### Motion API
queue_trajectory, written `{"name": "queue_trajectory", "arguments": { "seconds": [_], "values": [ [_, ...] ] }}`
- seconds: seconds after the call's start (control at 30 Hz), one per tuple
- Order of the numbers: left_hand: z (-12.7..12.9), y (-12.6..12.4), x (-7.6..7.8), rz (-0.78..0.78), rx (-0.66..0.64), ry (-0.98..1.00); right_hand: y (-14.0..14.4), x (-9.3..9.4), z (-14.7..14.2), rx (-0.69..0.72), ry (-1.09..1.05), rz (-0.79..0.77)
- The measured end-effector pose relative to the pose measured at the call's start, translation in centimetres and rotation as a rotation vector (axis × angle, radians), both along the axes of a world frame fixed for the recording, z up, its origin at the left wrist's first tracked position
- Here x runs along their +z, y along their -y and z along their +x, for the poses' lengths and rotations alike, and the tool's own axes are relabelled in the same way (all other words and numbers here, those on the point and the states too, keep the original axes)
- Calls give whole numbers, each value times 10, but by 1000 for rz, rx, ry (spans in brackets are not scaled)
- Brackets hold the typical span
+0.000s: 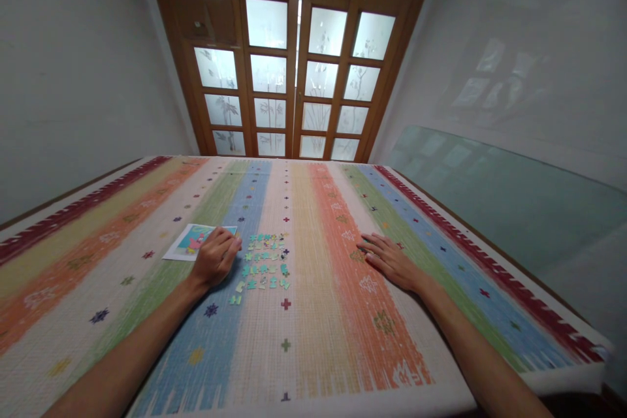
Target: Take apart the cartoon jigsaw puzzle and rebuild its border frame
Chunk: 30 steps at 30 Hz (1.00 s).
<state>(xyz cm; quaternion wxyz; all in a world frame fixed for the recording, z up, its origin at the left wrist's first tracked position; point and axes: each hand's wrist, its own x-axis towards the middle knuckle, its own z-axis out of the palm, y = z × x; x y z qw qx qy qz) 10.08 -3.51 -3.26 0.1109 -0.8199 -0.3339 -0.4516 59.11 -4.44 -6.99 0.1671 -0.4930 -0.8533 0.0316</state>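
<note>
My left hand is closed, its fingers curled in beside the picture card. Whether anything is inside those fingers is hidden. The card lies flat, showing a pink cartoon figure on a blue-green ground, and my hand covers part of its right side. Just right of that hand, small jigsaw puzzle pieces in pale green and teal lie loose in rough rows. My right hand rests palm down on the orange stripe, fingers stretched out and holding nothing. A wide gap separates it from the pieces.
A striped cloth with small woven motifs covers the table. Behind its far edge stands a wooden door with frosted panes. White walls rise at both sides, and a pale green panel leans along the right.
</note>
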Motion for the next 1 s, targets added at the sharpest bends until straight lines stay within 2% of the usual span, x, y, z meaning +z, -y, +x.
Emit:
{"name": "queue_trajectory", "arguments": {
  "seconds": [0.1,0.2,0.5,0.57,0.73,1.0],
  "values": [
    [2,2,1,12,-19,-3,1,3,-3,-43,-42,48],
    [5,2,0,22,-43,-6,2,12,-14,-11,-93,119],
    [13,9,1,-20,-146,-21,-3,41,-90,222,-164,221],
    [12,11,1,-80,-190,-56,-5,40,-105,256,-161,232],
    [10,18,0,-278,-319,-255,1,30,-122,219,-140,298],
    [19,27,0,-363,-338,-294,20,25,-123,235,-178,328]
  ]
}}
